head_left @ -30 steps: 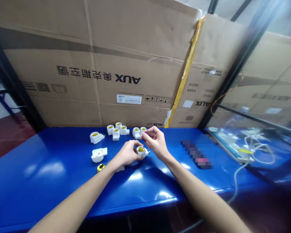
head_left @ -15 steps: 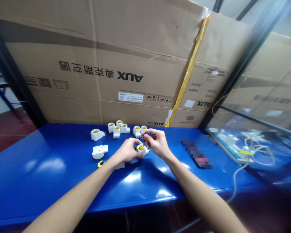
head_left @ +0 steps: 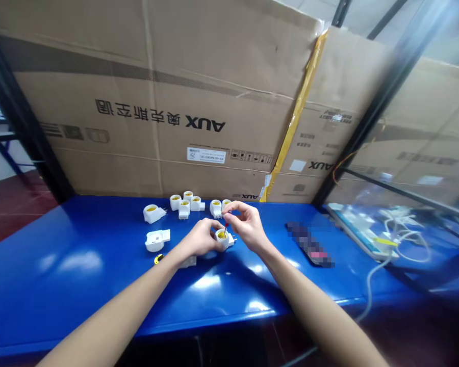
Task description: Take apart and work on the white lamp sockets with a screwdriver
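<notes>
From my remote seat I see one white plug-in socket at the middle of the work, just above the table, its yellow interior facing up and its prongs pointing right. My left grip is closed around its left side, while my right grip pinches one slim tool with a red part, its shaft reaching down into the yellow interior. Beyond the hands I count seven more white sockets with yellow interiors: a pair just behind the right grip, one of them partly covered by it, a cluster of four, and a single one farther left. Nearer me lies one white shell, hollow side up, with one yellow-and-black piece and one white piece beside the left forearm, which partly hides both. To the right sits one dark object, too pixelated for me to identify, and past it a tangle of pale cables. Behind the table stands a large carton, where I read AUX and 奥克斯空调, printed upside down; AUX repeats at its bottom edge and again right of the yellow tape. Its white label is too small to read fully.
</notes>
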{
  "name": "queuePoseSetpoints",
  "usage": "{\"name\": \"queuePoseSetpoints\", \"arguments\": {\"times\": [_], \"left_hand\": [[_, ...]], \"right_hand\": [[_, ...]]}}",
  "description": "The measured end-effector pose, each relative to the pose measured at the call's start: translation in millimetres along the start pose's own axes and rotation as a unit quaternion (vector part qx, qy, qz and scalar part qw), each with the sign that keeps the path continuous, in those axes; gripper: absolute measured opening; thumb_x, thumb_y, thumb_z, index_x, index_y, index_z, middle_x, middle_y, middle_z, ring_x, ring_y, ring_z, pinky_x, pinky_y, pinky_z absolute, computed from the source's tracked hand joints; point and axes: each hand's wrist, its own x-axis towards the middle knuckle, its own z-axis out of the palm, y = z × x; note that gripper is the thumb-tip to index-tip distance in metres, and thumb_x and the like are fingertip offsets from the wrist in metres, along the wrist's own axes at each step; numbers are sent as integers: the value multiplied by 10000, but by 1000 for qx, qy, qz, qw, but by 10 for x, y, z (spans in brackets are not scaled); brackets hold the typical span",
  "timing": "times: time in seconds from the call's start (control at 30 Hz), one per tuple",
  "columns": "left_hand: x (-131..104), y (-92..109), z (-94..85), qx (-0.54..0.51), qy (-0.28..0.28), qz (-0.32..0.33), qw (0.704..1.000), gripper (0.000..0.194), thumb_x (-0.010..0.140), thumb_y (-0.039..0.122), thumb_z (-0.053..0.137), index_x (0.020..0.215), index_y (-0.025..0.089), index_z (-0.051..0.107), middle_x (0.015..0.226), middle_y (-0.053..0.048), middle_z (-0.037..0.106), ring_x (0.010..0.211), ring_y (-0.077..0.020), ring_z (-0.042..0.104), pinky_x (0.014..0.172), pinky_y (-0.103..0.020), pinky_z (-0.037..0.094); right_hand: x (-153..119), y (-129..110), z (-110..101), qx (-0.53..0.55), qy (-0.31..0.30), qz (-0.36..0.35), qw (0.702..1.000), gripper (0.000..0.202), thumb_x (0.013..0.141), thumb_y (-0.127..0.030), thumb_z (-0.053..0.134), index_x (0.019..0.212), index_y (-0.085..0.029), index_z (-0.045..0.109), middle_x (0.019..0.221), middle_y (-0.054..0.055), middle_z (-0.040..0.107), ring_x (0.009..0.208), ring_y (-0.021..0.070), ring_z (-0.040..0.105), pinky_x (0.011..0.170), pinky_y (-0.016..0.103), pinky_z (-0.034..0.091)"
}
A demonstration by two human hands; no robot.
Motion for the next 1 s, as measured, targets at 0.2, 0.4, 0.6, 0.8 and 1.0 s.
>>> {"name": "queuePoseSetpoints", "arguments": {"times": [0.2,0.4,0.6,0.8,1.0], "left_hand": [[-3,9,-8,11,-2,0,1000,423,597,235,847,1007,133,822,753,-13,754,677,-199,658,613,-275,449],[9,-9,-8,25,3,8,1000,411,606,243,840,1000,129,817,777,-27,758,684,-202,652,616,-283,442],[14,-24,-8,22,-5,10,1000,457,603,257,845,1041,127,836,798,-34,781,705,-218,681,615,-279,453],[6,-4,-14,30,1,12,999,468,609,260,843,1053,114,841,774,-33,765,676,-200,649,591,-274,428],[6,6,-12,28,-5,8,1000,487,613,231,839,1086,116,842,799,-43,782,708,-207,672,613,-275,459]], "right_hand": [[8,7,-49,15,-40,29,999,393,941,-578,768,958,-185,782,759,10,688,538,103,473,527,265,377],[7,-21,-1,36,17,34,999,480,707,-499,988,864,-219,631,820,6,716,674,145,620,601,260,498],[25,16,-40,43,-20,51,998,451,881,-614,820,1003,-187,738,860,26,738,472,61,417,459,246,327],[26,35,-31,63,9,58,996,521,736,-507,979,961,-231,598,769,-13,723,607,130,599,541,238,407],[55,7,-69,66,-12,57,996,475,830,-615,870,973,-188,718,827,-8,705,449,49,410,455,247,301]]}}
